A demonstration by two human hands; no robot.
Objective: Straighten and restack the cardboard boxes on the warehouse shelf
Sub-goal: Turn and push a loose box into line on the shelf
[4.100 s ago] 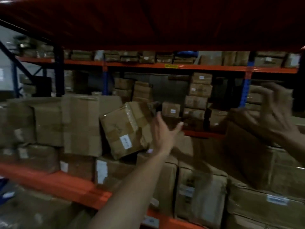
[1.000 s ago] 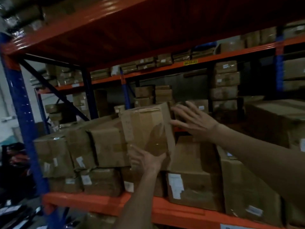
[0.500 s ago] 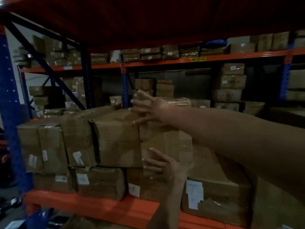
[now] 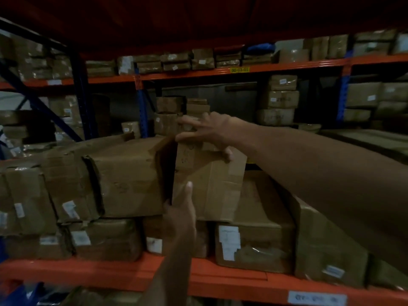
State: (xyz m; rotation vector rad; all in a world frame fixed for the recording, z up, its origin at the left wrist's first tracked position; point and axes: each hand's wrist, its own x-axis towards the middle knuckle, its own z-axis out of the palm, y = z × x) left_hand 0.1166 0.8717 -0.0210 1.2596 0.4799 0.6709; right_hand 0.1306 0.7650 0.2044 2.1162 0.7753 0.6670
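A taped cardboard box (image 4: 212, 184) stands upright on the upper row of boxes on the orange shelf (image 4: 132, 274). My right hand (image 4: 212, 131) lies over its top edge, thumb down the front face. My left hand (image 4: 180, 208) presses flat against its lower left front, at the dark gap beside the neighbouring dented box (image 4: 130, 180). Under it lie a labelled box (image 4: 254, 246) and a smaller box (image 4: 154, 237), partly hidden by my left forearm.
More crumpled boxes (image 4: 26, 195) fill the shelf's left side, and a long box (image 4: 326, 246) lies at the right. A blue upright (image 4: 81, 96) stands at the left. Behind, another rack (image 4: 220, 72) carries stacked boxes. An orange shelf deck hangs close overhead.
The tilted box has been stood upright and pushed left next to the dented box. My right hand went from its far side to its top; my left hand slid up its front.
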